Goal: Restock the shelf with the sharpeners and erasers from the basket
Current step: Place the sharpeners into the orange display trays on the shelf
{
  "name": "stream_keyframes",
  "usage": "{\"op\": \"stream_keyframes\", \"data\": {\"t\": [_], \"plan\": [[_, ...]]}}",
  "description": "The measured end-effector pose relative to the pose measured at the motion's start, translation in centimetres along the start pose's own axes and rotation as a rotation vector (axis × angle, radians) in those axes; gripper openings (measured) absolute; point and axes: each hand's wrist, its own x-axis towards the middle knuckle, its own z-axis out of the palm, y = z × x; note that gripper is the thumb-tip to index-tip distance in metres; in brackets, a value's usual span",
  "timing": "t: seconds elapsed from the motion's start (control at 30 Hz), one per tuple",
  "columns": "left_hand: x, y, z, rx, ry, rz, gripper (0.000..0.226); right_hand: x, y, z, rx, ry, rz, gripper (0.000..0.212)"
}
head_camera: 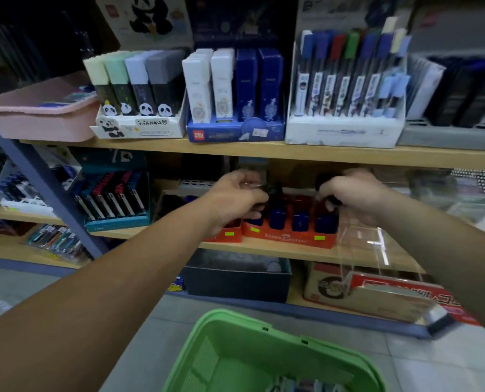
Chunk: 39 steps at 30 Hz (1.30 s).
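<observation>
Both my hands reach into the middle shelf over an orange display box [289, 239] that holds several blue and red sharpeners [300, 220]. My left hand [235, 198] is closed around a small dark item at the box's left end. My right hand [351, 193] grips another dark item above the box's right end. Neither item shows clearly enough to name. The green basket [235, 332] stands on the floor below me, with a few small packs showing at its bottom edge.
The upper shelf carries a pink tray [37, 114], a panda display box [139, 94], a blue box [235, 91] and a pen display [346, 89]. A teal pen rack [114, 199] stands to the left. A clear acrylic stand [368, 247] sits beside my right wrist.
</observation>
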Motion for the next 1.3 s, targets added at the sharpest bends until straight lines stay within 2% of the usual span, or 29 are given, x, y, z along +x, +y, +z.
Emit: {"op": "stream_keyframes", "data": {"t": [0.07, 0.17, 0.27, 0.33, 0.37, 0.43, 0.53, 0.67, 0.73, 0.8, 0.9, 1.0, 1.07, 1.2, 1.3], "plan": [[0.4, -0.2, 1.5, 0.135, 0.008, 0.022, 0.028, -0.1, 0.9, -1.4, -0.087, 0.116, -0.029, 0.022], [1.1, -0.3, 3.2, 0.178, 0.075, 0.021, 0.015, -0.1, 2.2, -2.6, -0.029, 0.234, -0.069, 0.025], [2.3, -0.5, 4.4, 0.143, 0.105, 0.026, 0.034, 0.1, 2.8, -3.7, 0.033, 0.277, -0.095, 0.027], [2.8, -0.5, 5.2, 0.099, 0.077, 0.022, 0.048, 0.7, 3.3, -4.1, 0.0, 0.262, -0.088, 0.03], [3.1, -0.4, 5.6, 0.091, 0.067, 0.024, 0.048, 1.1, 3.6, -4.2, -0.031, 0.239, -0.082, 0.032], [3.6, -0.3, 6.1, 0.129, 0.09, 0.069, 0.039, 1.7, 3.8, -3.9, -0.12, 0.163, -0.078, 0.033], [4.9, 0.1, 5.6, 0.324, 0.218, 0.165, 0.021, 2.6, 3.6, -3.4, -0.199, 0.121, -0.109, 0.022], [6.0, -0.5, 3.7, 0.453, 0.251, 0.123, 0.024, 3.7, 3.2, -2.5, -0.202, 0.088, -0.121, 0.023], [6.2, -0.8, 3.7, 0.471, 0.213, 0.154, 0.029, 4.1, 3.6, -1.7, -0.246, 0.05, -0.154, 0.035], [6.5, -0.8, 4.4, 0.429, 0.174, 0.187, 0.034, 4.1, 4.0, -1.4, -0.393, 0.049, -0.223, 0.045], [7.0, -1.2, 5.5, 0.456, 0.136, 0.228, 0.029, 4.0, 4.7, -2.1, -0.717, 0.079, -0.395, 0.043], [7.5, -2.2, 6.0, 0.596, 0.031, 0.248, 0.023, 3.8, 5.5, -2.6, -0.861, 0.079, -0.515, 0.038], [7.8, -2.7, 6.1, 0.647, 0.032, 0.282, 0.026, 3.9, 5.8, -2.9, -0.928, 0.115, -0.52, 0.035], [8.2, -2.7, 5.9, 0.659, 0.016, 0.288, 0.026, 4.0, 6.0, -3.1, -0.761, 0.132, -0.405, 0.035], [8.4, -2.7, 5.9, 0.707, -0.014, 0.277, 0.027, 4.0, 6.1, -2.8, -0.612, 0.124, -0.423, 0.034]]}}
